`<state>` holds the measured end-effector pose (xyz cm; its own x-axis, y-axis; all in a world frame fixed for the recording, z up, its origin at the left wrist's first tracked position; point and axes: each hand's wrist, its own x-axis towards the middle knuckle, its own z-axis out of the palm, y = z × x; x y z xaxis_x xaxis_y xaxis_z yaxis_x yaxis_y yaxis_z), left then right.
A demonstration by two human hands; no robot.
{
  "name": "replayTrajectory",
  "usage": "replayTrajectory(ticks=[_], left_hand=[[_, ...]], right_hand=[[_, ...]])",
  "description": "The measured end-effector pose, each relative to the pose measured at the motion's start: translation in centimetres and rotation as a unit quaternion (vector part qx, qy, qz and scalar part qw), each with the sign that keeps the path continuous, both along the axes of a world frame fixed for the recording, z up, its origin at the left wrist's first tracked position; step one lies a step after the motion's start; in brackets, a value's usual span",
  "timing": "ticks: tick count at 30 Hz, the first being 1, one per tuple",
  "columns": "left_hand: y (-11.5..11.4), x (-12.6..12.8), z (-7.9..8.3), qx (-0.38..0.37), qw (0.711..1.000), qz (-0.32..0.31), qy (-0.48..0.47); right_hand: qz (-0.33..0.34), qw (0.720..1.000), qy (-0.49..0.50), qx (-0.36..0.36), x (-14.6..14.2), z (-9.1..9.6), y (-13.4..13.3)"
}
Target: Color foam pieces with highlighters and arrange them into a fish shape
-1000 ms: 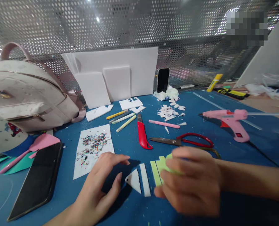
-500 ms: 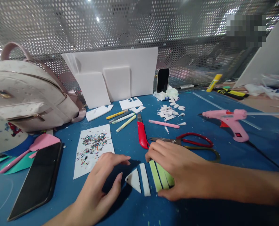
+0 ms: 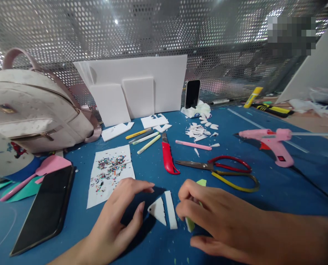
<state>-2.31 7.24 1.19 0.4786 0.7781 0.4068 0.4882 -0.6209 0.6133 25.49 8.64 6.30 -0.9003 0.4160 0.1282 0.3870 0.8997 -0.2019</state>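
My right hand point(image 3: 213, 221) lies curled over the light green foam strips point(image 3: 190, 222) on the blue mat, fingers closed on them; one green tip point(image 3: 201, 182) pokes out above the knuckles. Just left of it lie a white foam strip point(image 3: 170, 209) and a white foam triangle point(image 3: 157, 211). My left hand point(image 3: 117, 217) rests on the mat beside the triangle, fingers spread and holding nothing.
Red utility knife point(image 3: 167, 158), scissors point(image 3: 222, 169) and a pink glue gun point(image 3: 269, 141) lie beyond my hands. A paper with glitter point(image 3: 110, 173), a black phone point(image 3: 45, 209), a pale backpack point(image 3: 34, 106), markers point(image 3: 146, 138), white foam boards point(image 3: 142, 88) and scraps point(image 3: 199, 130) surround the blue mat point(image 3: 277, 191).
My right hand set the green strips down flat beside the white strip, then slid back and gathered them under its closed fingers. The left hand stayed put.
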Motion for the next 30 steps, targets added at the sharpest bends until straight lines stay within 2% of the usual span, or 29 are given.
replayTrajectory(ticks=[2, 6, 11, 14, 20, 26, 30], left_hand=[[0.0, 0.0, 0.1, -0.002, 1.0, 0.001, 0.002], [0.0, 0.0, 0.2, -0.001, 1.0, 0.004, 0.002], [-0.1, 0.0, 0.2, 0.006, 1.0, 0.004, -0.001], [0.0, 0.0, 0.2, 0.011, 1.0, 0.003, -0.003], [0.0, 0.0, 0.2, 0.015, 1.0, -0.004, -0.002], [0.0, 0.0, 0.0, 0.013, 1.0, -0.006, 0.0], [0.0, 0.0, -0.1, 0.016, 1.0, -0.001, 0.004]], right_hand=[[-0.011, 1.0, 0.014, -0.009, 0.4, 0.0, -0.6], [-0.028, 0.996, 0.011, -0.083, 1.1, 0.0, -1.1], [-0.033, 0.981, 0.037, -0.185, 1.1, 0.7, -0.7], [-0.037, 0.975, 0.043, -0.217, 0.8, 1.4, -0.1], [-0.05, 0.972, 0.055, -0.225, 0.0, 2.0, 1.0], [-0.072, 0.964, 0.021, -0.254, 0.0, 0.9, 1.7], [-0.056, 0.981, 0.034, -0.185, 0.1, -0.4, 2.1]])
